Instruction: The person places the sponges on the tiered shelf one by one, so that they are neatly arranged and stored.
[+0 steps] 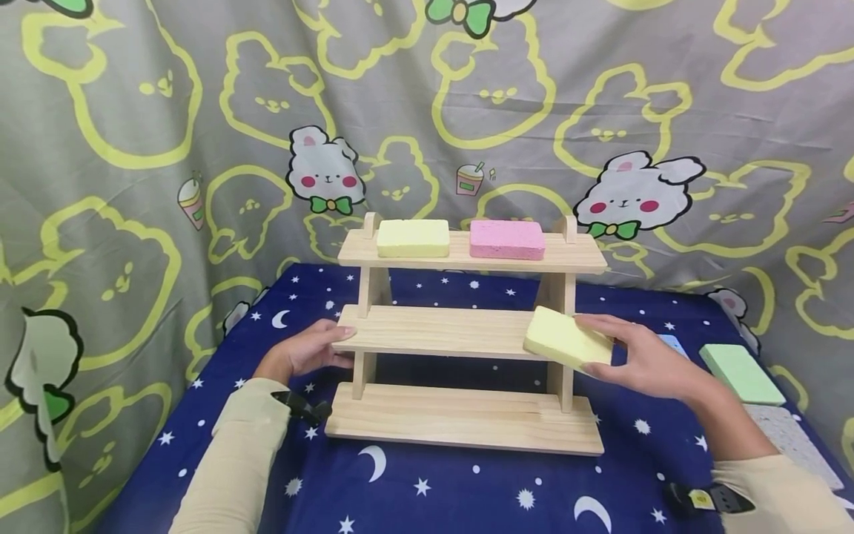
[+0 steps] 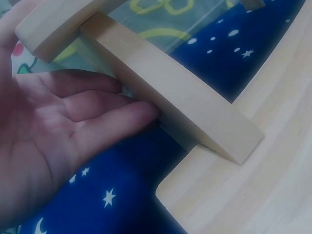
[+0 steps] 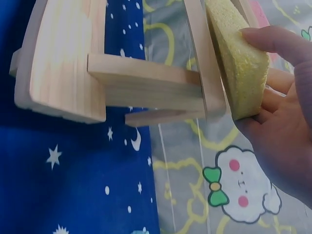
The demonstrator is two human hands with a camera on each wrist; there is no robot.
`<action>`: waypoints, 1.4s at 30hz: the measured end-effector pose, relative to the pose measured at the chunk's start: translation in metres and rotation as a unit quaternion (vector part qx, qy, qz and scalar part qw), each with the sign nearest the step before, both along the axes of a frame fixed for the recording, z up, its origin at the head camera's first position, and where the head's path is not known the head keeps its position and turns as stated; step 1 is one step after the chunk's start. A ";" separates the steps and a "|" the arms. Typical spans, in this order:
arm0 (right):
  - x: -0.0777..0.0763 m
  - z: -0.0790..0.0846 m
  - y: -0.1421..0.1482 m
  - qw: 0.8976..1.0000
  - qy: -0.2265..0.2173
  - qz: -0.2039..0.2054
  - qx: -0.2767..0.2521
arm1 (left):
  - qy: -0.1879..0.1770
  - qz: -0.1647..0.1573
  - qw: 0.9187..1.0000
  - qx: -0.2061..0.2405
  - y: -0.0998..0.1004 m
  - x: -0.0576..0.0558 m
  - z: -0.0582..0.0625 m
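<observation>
A three-tier wooden display stand [image 1: 440,331] rises in the middle of the head view. My left hand [image 1: 308,350] grips the left end of its middle shelf, thumb on top and fingers below; in the left wrist view those fingers [image 2: 139,111] lie against the side upright [image 2: 170,87]. With my right hand [image 1: 650,362] I pinch a pale yellow sponge [image 1: 567,339] by its right end, tilted over the right part of the middle shelf. The right wrist view shows this sponge [image 3: 239,58] close beside the shelf edge. Another yellow sponge [image 1: 413,239] and a pink sponge [image 1: 507,239] rest on the top shelf.
Right of the stand lie a green sponge [image 1: 743,374], a grey speckled block [image 1: 790,437] and a blue piece [image 1: 672,344] partly behind my right hand. A dark blue star-and-moon cloth [image 1: 480,489] covers the table. A patterned curtain [image 1: 400,96] hangs close behind.
</observation>
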State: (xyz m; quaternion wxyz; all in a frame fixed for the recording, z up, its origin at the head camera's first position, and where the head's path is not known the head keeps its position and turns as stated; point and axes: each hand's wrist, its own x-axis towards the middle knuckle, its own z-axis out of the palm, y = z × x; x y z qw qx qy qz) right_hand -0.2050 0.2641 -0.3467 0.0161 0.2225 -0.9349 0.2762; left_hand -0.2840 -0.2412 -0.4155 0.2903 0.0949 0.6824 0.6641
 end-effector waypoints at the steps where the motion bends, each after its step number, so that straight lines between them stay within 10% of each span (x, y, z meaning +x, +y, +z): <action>1: -0.002 0.000 -0.002 1.000 0.000 0.002 0.000 | -0.001 0.001 1.000 0.002 0.000 0.000 0.001; 42: -0.057 -0.011 -0.095 0.991 -0.027 0.115 -0.056 | 0.005 -0.001 1.000 -0.007 0.000 0.001 0.002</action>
